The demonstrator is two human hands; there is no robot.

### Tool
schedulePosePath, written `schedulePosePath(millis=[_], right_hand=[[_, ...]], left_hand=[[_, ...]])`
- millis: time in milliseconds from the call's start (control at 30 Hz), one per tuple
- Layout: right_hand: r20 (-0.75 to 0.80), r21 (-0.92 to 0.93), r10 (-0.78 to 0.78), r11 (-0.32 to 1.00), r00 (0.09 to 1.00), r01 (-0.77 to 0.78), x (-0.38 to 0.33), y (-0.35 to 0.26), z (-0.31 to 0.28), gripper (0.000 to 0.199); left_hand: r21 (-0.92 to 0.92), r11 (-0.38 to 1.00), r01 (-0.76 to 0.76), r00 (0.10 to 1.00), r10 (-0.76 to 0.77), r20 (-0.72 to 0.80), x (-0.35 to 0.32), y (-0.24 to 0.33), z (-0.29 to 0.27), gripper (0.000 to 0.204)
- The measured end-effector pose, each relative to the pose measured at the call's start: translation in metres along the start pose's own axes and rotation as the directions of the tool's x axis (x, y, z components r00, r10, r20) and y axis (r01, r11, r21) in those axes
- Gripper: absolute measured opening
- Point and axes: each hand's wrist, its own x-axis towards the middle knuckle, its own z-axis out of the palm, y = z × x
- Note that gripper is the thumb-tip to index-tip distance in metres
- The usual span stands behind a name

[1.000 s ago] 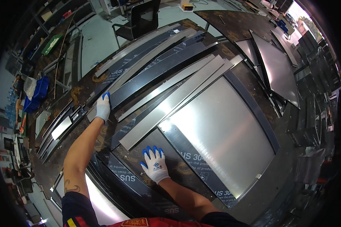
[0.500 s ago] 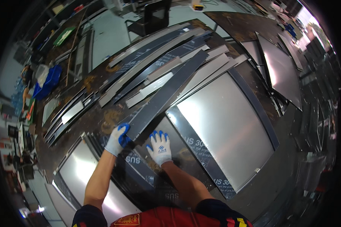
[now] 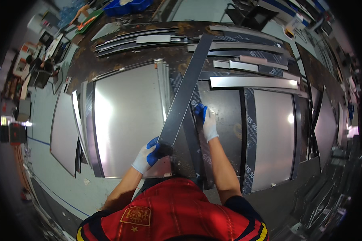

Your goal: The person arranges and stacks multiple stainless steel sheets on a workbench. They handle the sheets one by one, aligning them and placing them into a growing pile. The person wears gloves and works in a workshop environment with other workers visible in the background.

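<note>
I wear white gloves with blue fingertips. My left hand [image 3: 147, 156] grips the near end of a long dark metal strip [image 3: 186, 88] that reaches away from me over a worktable of steel sheets. Further along, my right hand [image 3: 207, 121] clasps the strip's right edge. The strip lies tilted across a large shiny steel sheet [image 3: 126, 116] on the left and a dark film-covered sheet [image 3: 225, 120] on the right.
Several narrow metal strips [image 3: 253, 82] lie at the far side of the rusty table [image 3: 108, 64]. Another bright sheet [image 3: 271, 136] sits to the right. More sheets [image 3: 62, 124] lean at the left edge. A blue bin [image 3: 126, 6] stands far back.
The view has swung round over the table. My left hand left the far strips and took the near end of the long dark strip, which now points away from me. My right hand shifted onto its edge.
</note>
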Motion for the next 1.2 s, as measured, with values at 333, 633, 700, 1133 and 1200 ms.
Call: schedulePosePath(millis=[333, 633, 700, 1133, 1200], right_hand=[[0.28, 0.23, 0.113, 0.956, 0.953, -0.181, -0.203, -0.012, 0.139, 0.07], [0.231, -0.116, 0.2, 0.977, 0.952, -0.177, -0.237, 0.003, 0.157, 0.065], [0.22, -0.095, 0.146, 0.987, 0.965, -0.128, -0.238, 0.006, 0.158, 0.062], [0.323, 0.187, 0.356, 0.884, 0.877, -0.428, -0.242, 0.019, 0.108, 0.038], [0.371, 0.224, 0.307, 0.886, 0.876, -0.406, -0.248, 0.024, 0.106, 0.038]], left_hand=[[0.342, 0.939, -0.035, 0.99, 0.079, -0.115, -0.126, -0.058, -0.062, 0.048], [0.325, 0.926, 0.193, 0.978, -0.153, -0.143, -0.138, -0.096, -0.119, 0.041], [0.39, 0.896, 0.211, 0.971, -0.145, -0.19, -0.137, -0.097, -0.123, 0.044], [0.308, 0.915, 0.261, 0.948, -0.183, -0.261, -0.108, -0.095, -0.141, 0.048], [0.358, 0.896, 0.261, 0.952, -0.179, -0.248, -0.104, -0.097, -0.14, 0.049]])
